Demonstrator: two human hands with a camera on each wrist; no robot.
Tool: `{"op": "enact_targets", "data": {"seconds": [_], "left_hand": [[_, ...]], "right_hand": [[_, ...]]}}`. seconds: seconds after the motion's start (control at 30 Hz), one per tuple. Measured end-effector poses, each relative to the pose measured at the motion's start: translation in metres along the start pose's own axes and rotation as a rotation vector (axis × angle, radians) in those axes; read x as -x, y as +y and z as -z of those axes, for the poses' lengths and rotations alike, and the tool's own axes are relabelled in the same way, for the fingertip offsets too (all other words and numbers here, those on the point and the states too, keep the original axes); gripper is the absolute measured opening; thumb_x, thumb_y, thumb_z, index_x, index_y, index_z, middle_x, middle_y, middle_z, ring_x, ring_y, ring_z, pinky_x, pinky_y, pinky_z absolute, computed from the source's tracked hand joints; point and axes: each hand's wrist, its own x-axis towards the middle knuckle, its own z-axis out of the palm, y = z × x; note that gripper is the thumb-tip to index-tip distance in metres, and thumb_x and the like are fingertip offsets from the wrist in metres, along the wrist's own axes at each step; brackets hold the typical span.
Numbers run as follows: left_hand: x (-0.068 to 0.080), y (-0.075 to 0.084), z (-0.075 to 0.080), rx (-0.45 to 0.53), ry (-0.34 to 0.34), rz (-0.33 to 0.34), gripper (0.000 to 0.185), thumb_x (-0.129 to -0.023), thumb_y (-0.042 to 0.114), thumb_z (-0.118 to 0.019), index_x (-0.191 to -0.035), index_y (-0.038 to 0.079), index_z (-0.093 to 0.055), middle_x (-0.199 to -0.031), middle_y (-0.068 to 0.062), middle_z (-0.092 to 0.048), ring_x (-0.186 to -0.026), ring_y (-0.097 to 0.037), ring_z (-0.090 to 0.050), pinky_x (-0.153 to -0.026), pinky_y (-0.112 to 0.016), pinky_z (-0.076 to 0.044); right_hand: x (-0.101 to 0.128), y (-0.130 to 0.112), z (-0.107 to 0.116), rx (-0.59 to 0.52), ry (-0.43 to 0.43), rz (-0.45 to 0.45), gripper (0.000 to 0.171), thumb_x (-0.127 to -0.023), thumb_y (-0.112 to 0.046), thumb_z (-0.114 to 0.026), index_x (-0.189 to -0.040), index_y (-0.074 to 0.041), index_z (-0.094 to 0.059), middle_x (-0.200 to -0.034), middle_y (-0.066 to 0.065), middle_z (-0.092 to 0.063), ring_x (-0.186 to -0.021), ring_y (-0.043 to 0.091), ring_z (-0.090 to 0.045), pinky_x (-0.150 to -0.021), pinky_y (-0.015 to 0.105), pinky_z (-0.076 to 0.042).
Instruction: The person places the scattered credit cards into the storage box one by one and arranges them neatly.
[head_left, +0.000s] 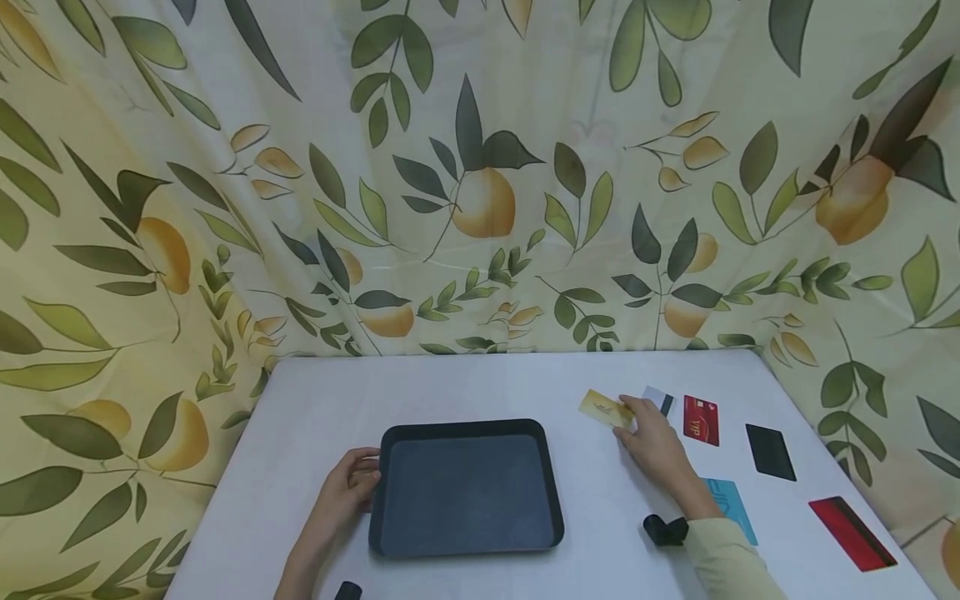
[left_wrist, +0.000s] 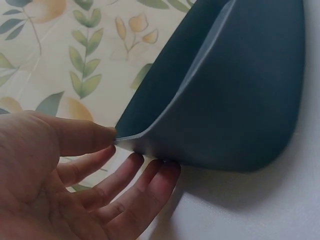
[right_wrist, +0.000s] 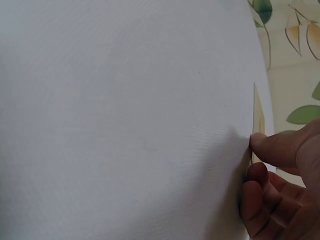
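Observation:
A dark, empty tray [head_left: 465, 492] lies on the white table, near the front centre. My left hand [head_left: 356, 482] holds its left rim. In the left wrist view the thumb [left_wrist: 95, 135] sits on the rim's edge and the fingers [left_wrist: 145, 185] lie under the tray [left_wrist: 235, 100]. To the right, my right hand [head_left: 637, 421] pinches a gold card [head_left: 603, 408] and lifts it off the table, tilted. In the right wrist view the gold card [right_wrist: 257, 120] shows edge-on between thumb and fingers.
More cards lie on the table [head_left: 450, 387] at the right: a white one [head_left: 658, 398], a red VIP one [head_left: 701, 419], a black one [head_left: 770, 451], a light blue one [head_left: 731, 504] and a red striped one [head_left: 851, 533]. A leaf-print curtain [head_left: 480, 183] surrounds the table.

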Motion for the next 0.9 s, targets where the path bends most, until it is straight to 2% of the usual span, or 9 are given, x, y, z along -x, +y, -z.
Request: {"op": "enact_targets", "data": {"seconds": [0.1, 0.2, 0.33, 0.43, 0.57, 0.67, 0.8, 0.9], "left_hand": [[0.0002, 0.0003, -0.0004, 0.002, 0.002, 0.003, 0.042, -0.101, 0.010, -0.064, -0.142, 0.007, -0.056, -0.136, -0.021, -0.064, -0.109, -0.026, -0.071, -0.076, -0.035, -0.063], [0.0006, 0.0010, 0.0004, -0.030, 0.005, 0.024, 0.041, -0.102, 0.015, -0.064, -0.141, 0.007, -0.058, -0.134, -0.019, -0.067, -0.114, -0.029, -0.070, -0.086, -0.042, -0.063], [-0.0003, 0.0024, 0.0018, -0.043, 0.004, 0.087, 0.040, -0.102, 0.020, -0.064, -0.139, 0.004, -0.060, -0.129, -0.019, -0.070, -0.110, -0.028, -0.071, -0.083, -0.042, -0.065], [-0.0002, 0.0031, 0.0020, -0.013, -0.009, 0.121, 0.041, -0.102, 0.021, -0.064, -0.139, 0.003, -0.060, -0.128, -0.020, -0.070, -0.107, -0.026, -0.071, -0.073, -0.038, -0.066], [0.0037, 0.0038, 0.0046, -0.048, -0.025, 0.116, 0.042, -0.101, 0.021, -0.066, -0.140, 0.005, -0.061, -0.127, -0.017, -0.071, -0.110, -0.027, -0.070, -0.083, -0.044, -0.064], [0.0069, 0.0041, 0.0075, -0.070, -0.039, 0.102, 0.043, -0.100, 0.019, -0.067, -0.141, 0.006, -0.061, -0.127, -0.015, -0.072, -0.113, -0.028, -0.069, -0.091, -0.047, -0.062], [0.0075, 0.0035, 0.0087, -0.025, -0.058, 0.104, 0.045, -0.098, 0.015, -0.068, -0.142, 0.006, -0.060, -0.130, -0.016, -0.069, -0.112, -0.027, -0.068, -0.084, -0.044, -0.064], [0.0061, 0.0028, 0.0076, 0.011, -0.061, 0.118, 0.045, -0.098, 0.013, -0.067, -0.142, 0.007, -0.060, -0.131, -0.017, -0.069, -0.106, -0.024, -0.069, -0.076, -0.039, -0.066]], "right_hand": [[-0.0025, 0.0021, 0.0018, -0.022, -0.005, -0.002, 0.071, -0.098, -0.019, -0.073, -0.157, -0.001, -0.039, -0.149, 0.031, -0.046, -0.137, 0.050, -0.047, -0.112, 0.067, -0.047], [-0.0051, 0.0041, 0.0038, -0.048, -0.018, -0.009, 0.073, -0.096, -0.020, -0.074, -0.157, 0.001, -0.038, -0.147, 0.032, -0.045, -0.131, 0.048, -0.050, -0.111, 0.066, -0.048], [-0.0059, 0.0048, 0.0071, -0.057, -0.025, -0.023, 0.075, -0.096, -0.023, -0.075, -0.156, 0.004, -0.039, -0.146, 0.034, -0.041, -0.124, 0.046, -0.051, -0.109, 0.064, -0.050], [-0.0036, 0.0047, 0.0094, -0.049, -0.010, -0.038, 0.074, -0.096, -0.025, -0.075, -0.154, 0.004, -0.042, -0.145, 0.034, -0.040, -0.119, 0.044, -0.052, -0.104, 0.062, -0.052], [-0.0012, 0.0046, 0.0102, -0.048, 0.015, -0.046, 0.072, -0.094, -0.026, -0.077, -0.152, 0.003, -0.045, -0.140, 0.033, -0.041, -0.112, 0.040, -0.051, -0.094, 0.054, -0.055], [-0.0004, 0.0045, 0.0090, -0.056, 0.043, -0.035, 0.068, -0.094, -0.024, -0.078, -0.150, 0.003, -0.048, -0.136, 0.031, -0.045, -0.106, 0.037, -0.052, -0.084, 0.043, -0.054], [0.0005, 0.0056, 0.0049, -0.077, 0.105, -0.022, 0.061, -0.096, -0.020, -0.076, -0.147, 0.002, -0.051, -0.129, 0.027, -0.050, -0.100, 0.032, -0.054, -0.075, 0.029, -0.051], [0.0013, 0.0070, 0.0017, -0.095, 0.154, -0.011, 0.057, -0.096, -0.019, -0.074, -0.145, 0.003, -0.053, -0.124, 0.025, -0.051, -0.097, 0.030, -0.056, -0.071, 0.024, -0.048]]}}
